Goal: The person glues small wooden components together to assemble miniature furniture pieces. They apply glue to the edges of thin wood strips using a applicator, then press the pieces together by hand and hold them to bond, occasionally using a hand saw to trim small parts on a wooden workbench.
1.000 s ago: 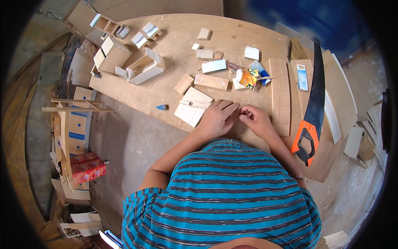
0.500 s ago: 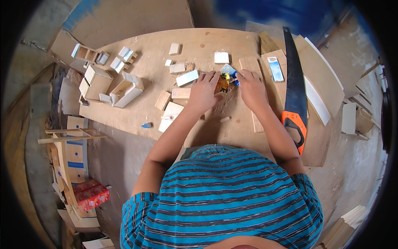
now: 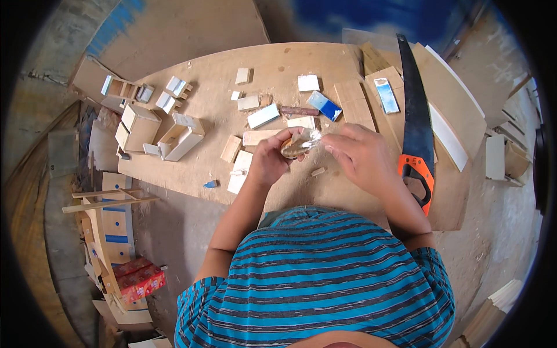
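Observation:
My left hand (image 3: 270, 158) is curled around a small rounded, yellowish-brown see-through thing (image 3: 292, 148), whose exact kind I cannot make out. Shiny clear plastic film (image 3: 311, 139) sticks out from its right side. The thumb and forefinger of my right hand (image 3: 362, 153) pinch together at the edge of that film. Both hands are above the near part of the wooden workboard (image 3: 278, 194). Just beyond them lie a blue-and-white block (image 3: 325, 106), a reddish-brown stick (image 3: 300, 111) and a white-topped block (image 3: 264, 116).
A handsaw (image 3: 415, 122) with an orange handle lies to the right, beside wooden boards (image 3: 355, 101). Small wooden box pieces (image 3: 181, 137) stand at the left. Several offcuts and a small blue piece (image 3: 210, 184) are scattered about. A red package (image 3: 139, 280) is at lower left.
Both hands have come nearer to me, lifting the yellowish thing off the board. It has turned, and clear film now shows. The blue-and-white block and reddish-brown stick are uncovered.

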